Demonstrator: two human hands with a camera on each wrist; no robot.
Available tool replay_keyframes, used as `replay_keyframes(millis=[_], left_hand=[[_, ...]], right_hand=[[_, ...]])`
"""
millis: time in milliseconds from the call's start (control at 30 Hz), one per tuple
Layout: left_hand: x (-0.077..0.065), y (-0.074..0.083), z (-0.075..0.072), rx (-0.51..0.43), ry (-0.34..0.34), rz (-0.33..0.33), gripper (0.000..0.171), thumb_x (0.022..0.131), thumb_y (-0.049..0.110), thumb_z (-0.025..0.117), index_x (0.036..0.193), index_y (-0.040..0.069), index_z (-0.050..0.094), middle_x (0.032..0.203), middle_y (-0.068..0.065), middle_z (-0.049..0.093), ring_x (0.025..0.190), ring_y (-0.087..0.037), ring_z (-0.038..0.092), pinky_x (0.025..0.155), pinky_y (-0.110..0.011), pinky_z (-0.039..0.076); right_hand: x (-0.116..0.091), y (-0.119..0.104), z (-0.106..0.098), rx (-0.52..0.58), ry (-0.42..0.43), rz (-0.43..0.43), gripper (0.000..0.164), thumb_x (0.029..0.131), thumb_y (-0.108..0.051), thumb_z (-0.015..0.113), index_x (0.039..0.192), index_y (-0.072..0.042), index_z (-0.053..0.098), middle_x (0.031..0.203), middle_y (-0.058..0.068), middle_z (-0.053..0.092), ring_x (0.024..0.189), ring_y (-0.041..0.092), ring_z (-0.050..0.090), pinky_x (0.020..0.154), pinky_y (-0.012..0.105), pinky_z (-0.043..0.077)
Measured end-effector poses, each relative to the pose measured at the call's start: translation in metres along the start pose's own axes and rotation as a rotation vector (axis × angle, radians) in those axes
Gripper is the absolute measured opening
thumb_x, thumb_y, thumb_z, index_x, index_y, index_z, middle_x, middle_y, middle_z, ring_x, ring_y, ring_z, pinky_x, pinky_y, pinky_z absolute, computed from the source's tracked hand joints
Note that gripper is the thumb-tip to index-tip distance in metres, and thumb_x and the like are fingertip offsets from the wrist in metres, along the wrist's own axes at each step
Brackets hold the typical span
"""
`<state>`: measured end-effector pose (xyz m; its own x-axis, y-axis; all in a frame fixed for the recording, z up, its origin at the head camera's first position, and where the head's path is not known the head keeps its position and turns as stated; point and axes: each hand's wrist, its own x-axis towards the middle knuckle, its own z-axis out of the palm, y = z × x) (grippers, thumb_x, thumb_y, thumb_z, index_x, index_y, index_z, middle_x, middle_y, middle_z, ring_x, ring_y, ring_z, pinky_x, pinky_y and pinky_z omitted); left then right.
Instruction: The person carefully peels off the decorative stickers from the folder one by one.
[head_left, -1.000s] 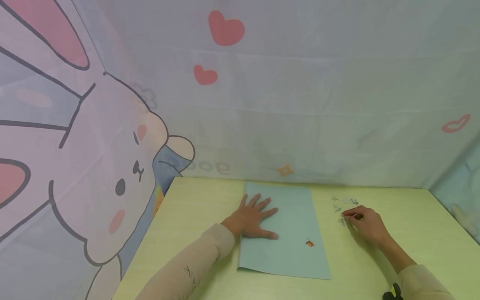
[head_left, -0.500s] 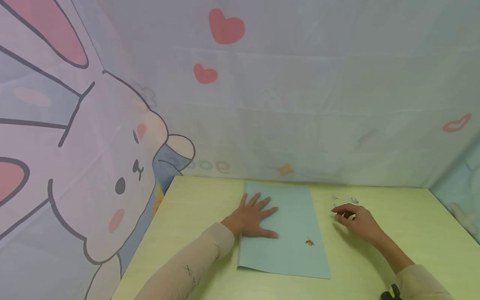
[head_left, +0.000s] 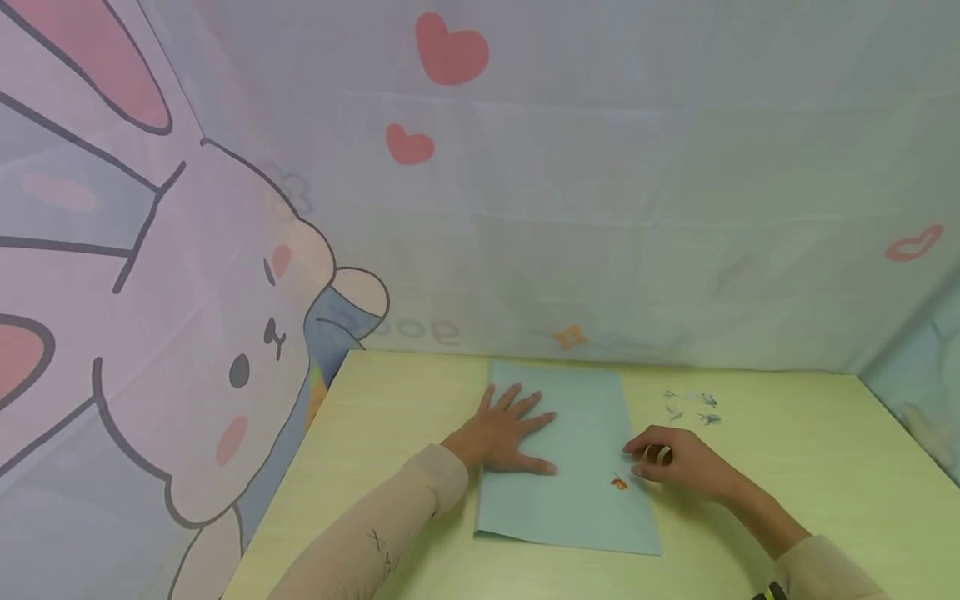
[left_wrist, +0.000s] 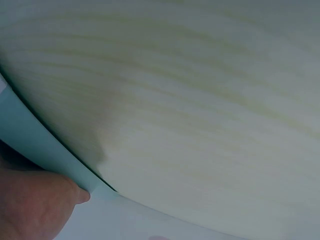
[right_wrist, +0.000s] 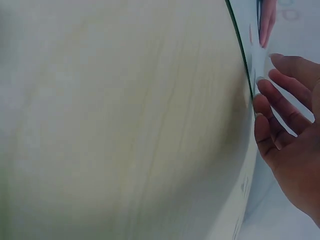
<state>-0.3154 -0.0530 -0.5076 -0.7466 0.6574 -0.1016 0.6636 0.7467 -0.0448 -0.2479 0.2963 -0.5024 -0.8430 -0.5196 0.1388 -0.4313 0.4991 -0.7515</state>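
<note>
My left hand (head_left: 504, 433) rests flat, fingers spread, on the left side of a pale blue-green paper sheet (head_left: 573, 517). In the left wrist view, part of that hand (left_wrist: 35, 205) lies by the sheet's edge. A small orange flower-like piece (head_left: 618, 482) lies on the sheet, lower right. My right hand (head_left: 686, 462) hovers at the sheet's right edge, fingers bent, thumb and forefinger tips apart. Nothing shows between them, though a tiny clear piece could go unseen. The right wrist view shows this hand (right_wrist: 295, 115) with its fingers loosely bent.
Several small grey-blue leaf-like pieces (head_left: 709, 418) lie on the yellow table (head_left: 810, 450) right of the sheet. A black-and-yellow object (head_left: 770, 592) sits partly hidden by the right sleeve. A cloth with hearts and a rabbit (head_left: 600, 183) hangs behind and left.
My right hand has moved left and nearer from the small pieces to the sheet's edge. The piece by its fingertips is no longer seen there. The left hand stays put.
</note>
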Motion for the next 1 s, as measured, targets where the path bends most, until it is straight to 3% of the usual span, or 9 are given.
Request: replay_keyframes(millis=[167, 400, 633, 1000], left_hand=[[0.002, 0.000, 0.004, 0.005, -0.003, -0.003, 0.096, 0.089, 0.093, 0.041, 0.169, 0.043, 0.023, 0.178, 0.004, 0.012, 0.164, -0.032, 0.004, 0.126, -0.066, 0.003], [0.003, -0.002, 0.005, -0.004, -0.003, -0.006, 0.096, 0.089, 0.092, 0.042, 0.169, 0.043, 0.023, 0.178, 0.004, 0.012, 0.164, -0.032, 0.003, 0.126, -0.066, 0.003], [0.005, -0.003, 0.007, -0.010, -0.012, -0.006, 0.096, 0.089, 0.093, 0.042, 0.169, 0.044, 0.022, 0.178, 0.004, 0.010, 0.164, -0.032, 0.001, 0.126, -0.066, 0.001], [0.004, -0.003, 0.006, -0.003, -0.014, -0.010, 0.097, 0.088, 0.093, 0.041, 0.169, 0.044, 0.021, 0.179, 0.005, 0.009, 0.164, -0.031, 0.001, 0.126, -0.066, 0.001]], right_hand=[[0.001, -0.003, 0.010, -0.008, -0.042, -0.009, 0.025, 0.096, -0.018, 0.081, 0.118, -0.008, 0.076, 0.104, 0.004, 0.069, 0.089, 0.011, 0.063, 0.075, 0.027, 0.055], [0.004, -0.008, 0.018, -0.080, -0.036, -0.098, 0.022, 0.094, -0.017, 0.084, 0.115, -0.012, 0.079, 0.103, 0.000, 0.068, 0.082, 0.012, 0.060, 0.073, 0.027, 0.054], [0.003, -0.005, 0.022, -0.135, -0.033, -0.086, 0.019, 0.094, -0.018, 0.083, 0.112, -0.016, 0.080, 0.104, -0.003, 0.066, 0.082, 0.009, 0.059, 0.073, 0.026, 0.053], [0.005, -0.009, 0.020, -0.116, -0.066, -0.074, 0.014, 0.096, -0.019, 0.081, 0.110, -0.019, 0.079, 0.105, -0.004, 0.066, 0.083, 0.010, 0.058, 0.073, 0.026, 0.053]])
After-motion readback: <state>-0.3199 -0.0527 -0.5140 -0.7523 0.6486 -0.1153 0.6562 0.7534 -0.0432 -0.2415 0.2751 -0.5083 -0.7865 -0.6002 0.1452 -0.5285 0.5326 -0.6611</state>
